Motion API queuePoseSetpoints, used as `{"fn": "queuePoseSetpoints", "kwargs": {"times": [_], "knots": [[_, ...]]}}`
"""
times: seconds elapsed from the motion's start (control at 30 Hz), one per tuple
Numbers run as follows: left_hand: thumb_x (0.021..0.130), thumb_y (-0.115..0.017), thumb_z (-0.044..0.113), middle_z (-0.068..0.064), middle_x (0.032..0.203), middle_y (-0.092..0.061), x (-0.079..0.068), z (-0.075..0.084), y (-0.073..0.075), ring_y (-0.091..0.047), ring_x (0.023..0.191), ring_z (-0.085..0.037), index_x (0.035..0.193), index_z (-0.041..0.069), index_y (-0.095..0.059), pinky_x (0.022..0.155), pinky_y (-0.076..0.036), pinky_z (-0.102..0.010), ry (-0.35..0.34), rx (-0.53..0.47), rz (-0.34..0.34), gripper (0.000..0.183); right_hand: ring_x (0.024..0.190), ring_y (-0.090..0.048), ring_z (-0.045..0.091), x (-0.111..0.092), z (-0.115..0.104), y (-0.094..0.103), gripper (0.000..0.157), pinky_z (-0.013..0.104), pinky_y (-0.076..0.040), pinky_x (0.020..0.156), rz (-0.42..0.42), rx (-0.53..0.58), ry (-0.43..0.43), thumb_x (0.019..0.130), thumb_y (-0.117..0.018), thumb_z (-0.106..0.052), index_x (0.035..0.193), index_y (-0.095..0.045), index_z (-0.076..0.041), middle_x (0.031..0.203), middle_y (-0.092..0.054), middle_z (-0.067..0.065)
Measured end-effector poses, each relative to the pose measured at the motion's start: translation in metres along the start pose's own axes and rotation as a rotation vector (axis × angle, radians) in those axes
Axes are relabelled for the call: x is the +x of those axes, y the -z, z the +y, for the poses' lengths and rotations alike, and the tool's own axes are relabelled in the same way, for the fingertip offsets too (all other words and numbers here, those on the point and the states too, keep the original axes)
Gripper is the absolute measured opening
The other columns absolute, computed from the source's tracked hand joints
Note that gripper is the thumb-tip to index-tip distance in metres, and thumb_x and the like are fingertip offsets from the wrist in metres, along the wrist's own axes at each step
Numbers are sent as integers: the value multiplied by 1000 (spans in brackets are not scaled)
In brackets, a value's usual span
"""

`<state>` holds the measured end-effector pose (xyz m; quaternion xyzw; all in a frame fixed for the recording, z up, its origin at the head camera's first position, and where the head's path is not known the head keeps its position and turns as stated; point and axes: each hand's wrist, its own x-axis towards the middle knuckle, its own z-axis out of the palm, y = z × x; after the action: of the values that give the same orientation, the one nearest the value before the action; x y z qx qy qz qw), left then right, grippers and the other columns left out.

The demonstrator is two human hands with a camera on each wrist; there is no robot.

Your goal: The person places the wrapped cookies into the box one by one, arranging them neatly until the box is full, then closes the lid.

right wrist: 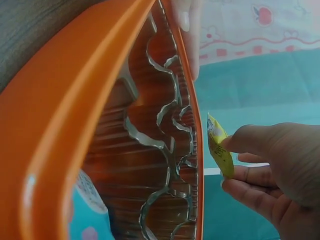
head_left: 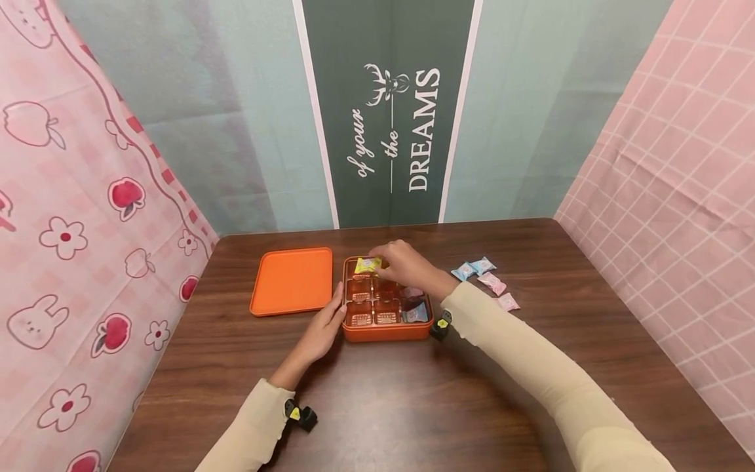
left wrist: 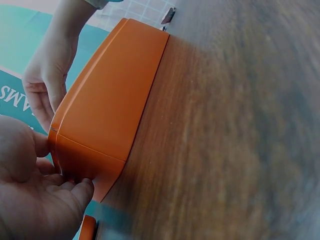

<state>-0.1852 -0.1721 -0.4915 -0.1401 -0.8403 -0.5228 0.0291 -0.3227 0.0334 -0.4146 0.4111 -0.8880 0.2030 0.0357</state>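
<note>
Above the back-left compartment of an orange box [head_left: 386,333], my right hand [head_left: 407,265] pinches a yellow wrapped candy [head_left: 367,265] between thumb and fingertips. In the right wrist view the yellow candy [right wrist: 220,147] stands clear of the rim, with the right hand [right wrist: 280,170] behind it. My left hand [head_left: 321,328] rests along the box's left wall. The left wrist view shows the left hand's fingers [left wrist: 75,192] touching the orange wall [left wrist: 115,85]. A clear divided insert [right wrist: 165,145] lines the box. A blue candy [head_left: 416,313] lies in the front-right compartment, a pink one [head_left: 411,292] behind it.
An orange lid [head_left: 295,280] lies flat on the brown table [head_left: 389,406], left of the box. To the right sit two blue candies [head_left: 474,268] and two pink candies [head_left: 492,283]. Patterned cloth walls [head_left: 236,118] stand at the back and both sides.
</note>
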Motion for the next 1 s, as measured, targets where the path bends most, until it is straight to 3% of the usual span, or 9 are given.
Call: {"fn": "queuePoseSetpoints", "kwargs": {"times": [0.3,0.4,0.47,0.7,1.0], "knots": [[103,-37,12,-15,155,-11,-2,11,2,-12,142,-32,148,-3,-15,113,-13,-48,8,-13,-5,53,71,-57,10,9,2,-3,35,22,-48,63,-54,-22,-1,82,-72,-19,116,-68,-7,97,-69,1],[103,-38,12,-16,155,-10,-2,11,3,-12,142,-33,148,-3,-15,113,-13,-49,13,-12,-6,53,76,-61,14,14,0,-3,37,24,-50,67,-76,-13,12,83,-72,-18,117,-67,-6,103,-69,4],[103,-38,13,-16,155,-11,0,1,1,-12,142,-31,149,-1,-15,113,-13,-48,8,2,-1,54,79,-63,17,16,0,-4,37,26,-51,69,-86,-4,21,83,-72,-18,117,-67,-6,105,-69,5],[103,-37,14,-17,155,-11,0,-1,0,-12,142,-32,149,-1,-14,113,-13,-48,-2,-1,1,54,82,-60,8,19,-1,-8,37,23,-52,73,-121,-23,31,83,-72,-19,118,-66,-11,106,-68,0],[103,-37,18,-16,155,-11,0,-2,1,-12,142,-32,149,0,-14,113,-12,-47,-5,-12,-6,55,79,-58,8,26,-2,-12,31,23,-51,71,-132,-44,51,84,-70,-15,114,-68,-11,100,-69,-1]]}}
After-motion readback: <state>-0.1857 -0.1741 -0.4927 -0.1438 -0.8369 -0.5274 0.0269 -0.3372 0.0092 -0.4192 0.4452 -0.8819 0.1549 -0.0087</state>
